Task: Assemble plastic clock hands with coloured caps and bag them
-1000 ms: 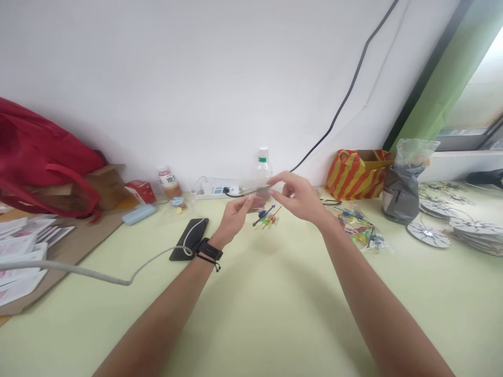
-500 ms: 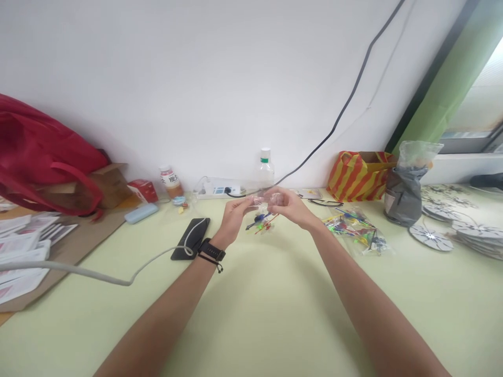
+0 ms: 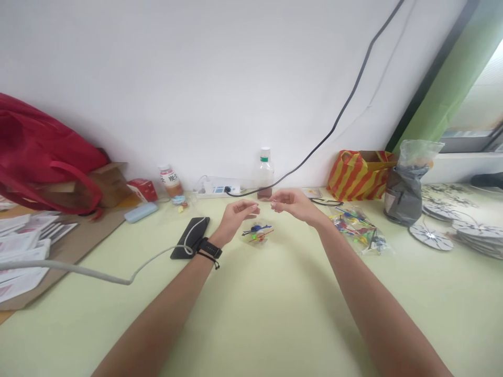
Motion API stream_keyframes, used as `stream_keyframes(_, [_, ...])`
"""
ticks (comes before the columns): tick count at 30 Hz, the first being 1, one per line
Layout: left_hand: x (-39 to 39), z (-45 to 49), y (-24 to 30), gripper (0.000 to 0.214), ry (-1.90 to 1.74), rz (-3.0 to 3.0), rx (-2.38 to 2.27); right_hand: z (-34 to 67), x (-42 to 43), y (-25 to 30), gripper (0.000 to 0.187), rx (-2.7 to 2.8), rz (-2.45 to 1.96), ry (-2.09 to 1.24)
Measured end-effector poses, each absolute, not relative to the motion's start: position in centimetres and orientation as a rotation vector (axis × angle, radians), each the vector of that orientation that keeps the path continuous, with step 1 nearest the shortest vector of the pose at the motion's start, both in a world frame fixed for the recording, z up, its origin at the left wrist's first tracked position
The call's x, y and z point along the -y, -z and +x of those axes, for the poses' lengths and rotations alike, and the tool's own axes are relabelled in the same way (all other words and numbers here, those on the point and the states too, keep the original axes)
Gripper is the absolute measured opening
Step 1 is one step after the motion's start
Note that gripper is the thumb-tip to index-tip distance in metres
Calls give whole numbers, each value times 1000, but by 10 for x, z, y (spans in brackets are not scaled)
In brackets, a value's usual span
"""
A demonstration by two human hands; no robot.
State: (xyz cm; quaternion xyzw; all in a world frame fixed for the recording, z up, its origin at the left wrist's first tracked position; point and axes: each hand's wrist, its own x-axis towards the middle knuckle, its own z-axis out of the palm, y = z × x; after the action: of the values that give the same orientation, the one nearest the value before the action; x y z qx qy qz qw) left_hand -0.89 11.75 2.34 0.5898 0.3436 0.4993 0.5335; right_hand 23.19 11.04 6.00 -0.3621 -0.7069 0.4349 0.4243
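My left hand (image 3: 236,215), with a dark watch on its wrist, is closed in a pinch just above the table. To its right, my right hand (image 3: 294,206) is pinched too, its fingertips a short gap from the left ones. Small pale bits seem to show at the fingertips, too small to name. Just below and between the hands, a small clear plastic bag (image 3: 258,233) of blue, red and green plastic pieces lies on the table, touched by neither hand. Behind the fingers stands a clear bottle (image 3: 265,170) with a white cap.
A phone (image 3: 191,238) with a grey cable lies by my left wrist. Bagged colourful pieces (image 3: 359,230) lie beside my right forearm, glasses (image 3: 326,202) behind them. Farther right are a striped bag (image 3: 357,175), a grey bag (image 3: 404,196) and stacked discs (image 3: 479,235).
The small bag of coloured pieces has left my fingers and lies lower on the table. My hands have moved slightly apart, and the bottle's lower part shows between them.
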Motion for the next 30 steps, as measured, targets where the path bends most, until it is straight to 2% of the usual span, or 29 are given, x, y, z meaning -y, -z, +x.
stream_keyframes(4, [-126, -16, -27, 30, -1251, 1569, -879, 228, -109, -58, 43, 1846, -888, -1130])
stream_keyframes(12, [-128, -34, -41, 35, -1242, 1635, -821, 224, -116, -48, 30, 1552, -818, -1131])
stream_keyframes(16, [-126, -33, -48, 24, -1263, 1555, -769, 224, -117, -48, 21, 1393, -772, -1136])
stream_keyframes(20, [-124, -30, -55, 23, -1284, 1473, -736, 223, -117, -51, 15, 1349, -750, -1169])
stream_keyframes(26, [-117, -26, -63, 27, -1379, 1561, -759, 221, -110, -60, 24, 1452, -763, -1118])
stream_keyframes(30, [-116, -28, -65, 44, -1352, 1635, -804, 220, -106, -64, 38, 1510, -737, -1073])
